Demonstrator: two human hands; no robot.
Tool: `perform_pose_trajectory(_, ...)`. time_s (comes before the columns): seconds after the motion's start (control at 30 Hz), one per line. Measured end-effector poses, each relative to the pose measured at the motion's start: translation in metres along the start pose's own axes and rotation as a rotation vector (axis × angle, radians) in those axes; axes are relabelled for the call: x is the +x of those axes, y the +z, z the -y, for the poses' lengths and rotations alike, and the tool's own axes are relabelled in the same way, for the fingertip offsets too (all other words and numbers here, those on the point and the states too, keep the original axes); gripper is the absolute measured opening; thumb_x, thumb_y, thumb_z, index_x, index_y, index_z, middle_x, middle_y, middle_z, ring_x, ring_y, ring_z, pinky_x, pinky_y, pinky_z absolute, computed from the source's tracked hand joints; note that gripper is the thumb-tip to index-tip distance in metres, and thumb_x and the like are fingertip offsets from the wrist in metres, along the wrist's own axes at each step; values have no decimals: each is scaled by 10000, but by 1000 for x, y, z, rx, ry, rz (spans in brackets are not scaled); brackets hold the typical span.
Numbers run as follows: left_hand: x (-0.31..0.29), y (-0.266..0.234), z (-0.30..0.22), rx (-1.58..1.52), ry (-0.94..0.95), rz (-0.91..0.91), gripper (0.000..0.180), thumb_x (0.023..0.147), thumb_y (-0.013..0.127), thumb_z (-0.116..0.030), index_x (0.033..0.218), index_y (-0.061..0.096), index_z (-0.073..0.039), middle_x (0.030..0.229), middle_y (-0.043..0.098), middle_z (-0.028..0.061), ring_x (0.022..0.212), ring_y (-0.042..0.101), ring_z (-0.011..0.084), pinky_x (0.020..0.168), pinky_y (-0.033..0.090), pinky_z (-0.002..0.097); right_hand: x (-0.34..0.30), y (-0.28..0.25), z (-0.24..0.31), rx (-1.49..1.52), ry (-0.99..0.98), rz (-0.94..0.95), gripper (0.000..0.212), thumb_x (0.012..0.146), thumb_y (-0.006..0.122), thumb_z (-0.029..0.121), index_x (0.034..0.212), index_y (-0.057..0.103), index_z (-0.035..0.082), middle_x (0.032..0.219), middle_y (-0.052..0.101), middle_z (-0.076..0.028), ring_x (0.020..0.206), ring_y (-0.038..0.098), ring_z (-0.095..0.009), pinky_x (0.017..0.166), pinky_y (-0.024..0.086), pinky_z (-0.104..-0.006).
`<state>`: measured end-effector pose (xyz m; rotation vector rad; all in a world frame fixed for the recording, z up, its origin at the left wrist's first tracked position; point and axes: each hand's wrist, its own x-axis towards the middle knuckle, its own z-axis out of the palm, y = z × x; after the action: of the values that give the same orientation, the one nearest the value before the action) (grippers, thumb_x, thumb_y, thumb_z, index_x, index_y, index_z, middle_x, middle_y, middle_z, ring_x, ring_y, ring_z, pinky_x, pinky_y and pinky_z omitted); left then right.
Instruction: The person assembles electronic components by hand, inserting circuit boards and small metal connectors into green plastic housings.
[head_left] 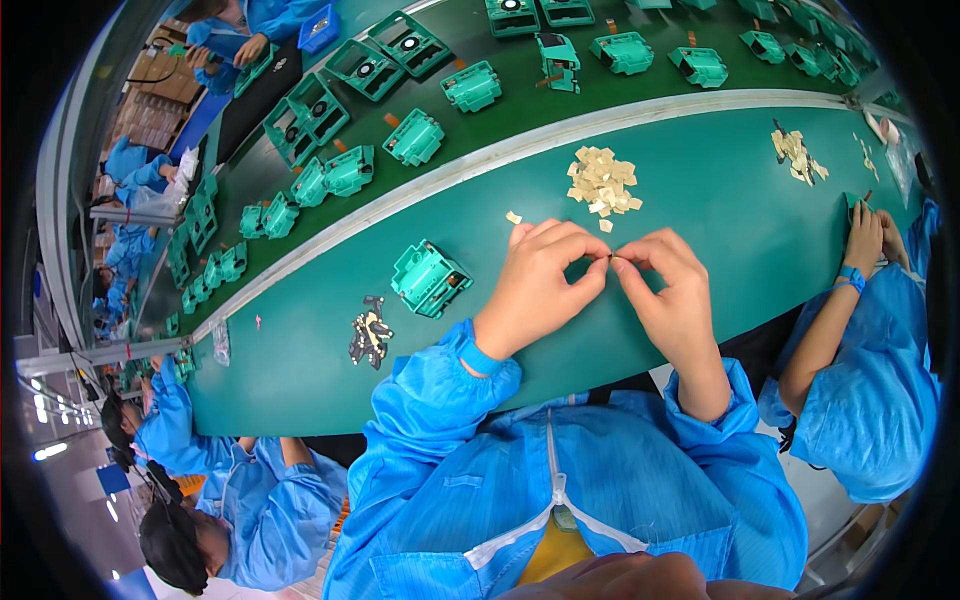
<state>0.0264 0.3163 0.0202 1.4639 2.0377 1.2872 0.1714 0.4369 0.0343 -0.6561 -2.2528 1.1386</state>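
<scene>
My left hand [545,280] and my right hand [670,290] meet fingertip to fingertip above the green bench [300,370]. Between the pinched fingers sits a tiny tan piece [612,256], held by both hands. Just beyond them lies a heap of small tan square pieces [602,182], with two loose ones nearby. A green plastic housing [430,279] rests left of my left hand. A small cluster of black and gold parts [370,335] lies further left, near the bench's front edge. Both sleeves are blue.
Many green housings [472,86] ride the dark conveyor belt [500,125] behind a pale rail. A person in blue works at my right, hands [872,240] on the bench beside another tan heap [797,155]. More people in blue sit at my left.
</scene>
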Motion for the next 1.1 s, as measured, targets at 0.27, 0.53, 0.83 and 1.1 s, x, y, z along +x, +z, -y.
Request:
perform_pose_trajectory(0.27, -2, 3, -12, 187, 148, -55, 96, 802, 760, -97, 892, 730, -115, 921, 712, -1, 891, 630, 193, 860, 376, 386, -2, -7, 1, -26, 26, 60, 70, 807, 735, 7, 872, 710, 0, 828, 657, -108, 753, 655, -272, 650, 522, -384)
perform_pose_trajectory(0.53, -5, 9, -13, 177, 138, -71, 104, 796, 769, -78, 891, 734, -100, 908, 714, 5, 874, 632, 196, 818, 399, 362, 1, -6, -2, -71, -35, 75, 72, 782, 723, -10, 842, 685, -12, 812, 651, -105, 745, 653, -266, 648, 526, -379)
perform_pose_trajectory(0.83, -7, 11, -10, 114, 97, -99, 116, 799, 768, -72, 912, 743, -83, 925, 724, 24, 892, 645, 213, 822, 422, 358, 4, -7, 1, -35, 2, 101, 79, 788, 724, -6, 866, 711, -9, 808, 658, -99, 737, 656, -255, 640, 533, -360)
perform_pose_trajectory(1.1, -8, 13, -6, 82, 94, -98, 121, 798, 765, -60, 915, 745, -79, 919, 724, 26, 887, 647, 216, 812, 429, 357, 6, -8, -6, -7, 7, 141, 70, 796, 712, -14, 865, 710, -6, 817, 666, -98, 741, 661, -256, 644, 535, -350)
